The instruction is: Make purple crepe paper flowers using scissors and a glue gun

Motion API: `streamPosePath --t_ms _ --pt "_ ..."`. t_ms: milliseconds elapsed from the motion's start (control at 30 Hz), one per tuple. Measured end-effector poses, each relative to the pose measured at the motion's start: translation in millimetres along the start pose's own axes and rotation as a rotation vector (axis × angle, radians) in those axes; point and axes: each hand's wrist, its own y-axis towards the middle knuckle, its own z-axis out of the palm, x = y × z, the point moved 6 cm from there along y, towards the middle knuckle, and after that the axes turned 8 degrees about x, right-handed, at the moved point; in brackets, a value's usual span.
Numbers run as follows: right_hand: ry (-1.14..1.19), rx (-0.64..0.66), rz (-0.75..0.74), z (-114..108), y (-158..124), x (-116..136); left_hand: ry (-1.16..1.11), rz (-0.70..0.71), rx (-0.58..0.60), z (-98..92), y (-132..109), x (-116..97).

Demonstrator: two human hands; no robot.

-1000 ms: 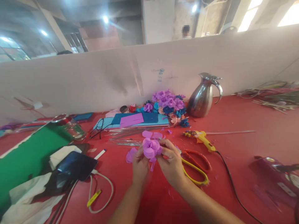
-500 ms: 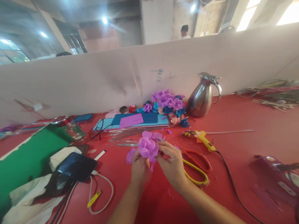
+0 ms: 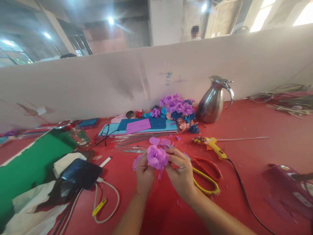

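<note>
Both hands hold one purple paper flower [image 3: 156,157] just above the red table [image 3: 256,156]. My left hand [image 3: 144,174] grips it from below left with the fingers closed. My right hand [image 3: 181,171] pinches its right side. Loose purple petals [image 3: 160,141] lie on the table just beyond the flower. Scissors with red and yellow handles [image 3: 206,174] rest right beside my right hand.
A yellow glue gun [image 3: 211,145] with a black cord lies to the right. A steel jug [image 3: 212,101] and a heap of finished flowers [image 3: 176,109] stand by the white partition. Blue and purple sheets [image 3: 141,125], wires, glasses, a phone [image 3: 81,173] and a green sheet [image 3: 26,163] lie left.
The flower has been turned a little between the hands and sits slightly lower; both hands stay in nearly the same spot.
</note>
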Motion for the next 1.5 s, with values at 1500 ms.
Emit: streamPosePath --t_ms 1500 --pt "0.072 -0.002 0.166 0.3 -1.9 -21.0 0.156 0.087 0.047 18.2 -3.2 -22.2"
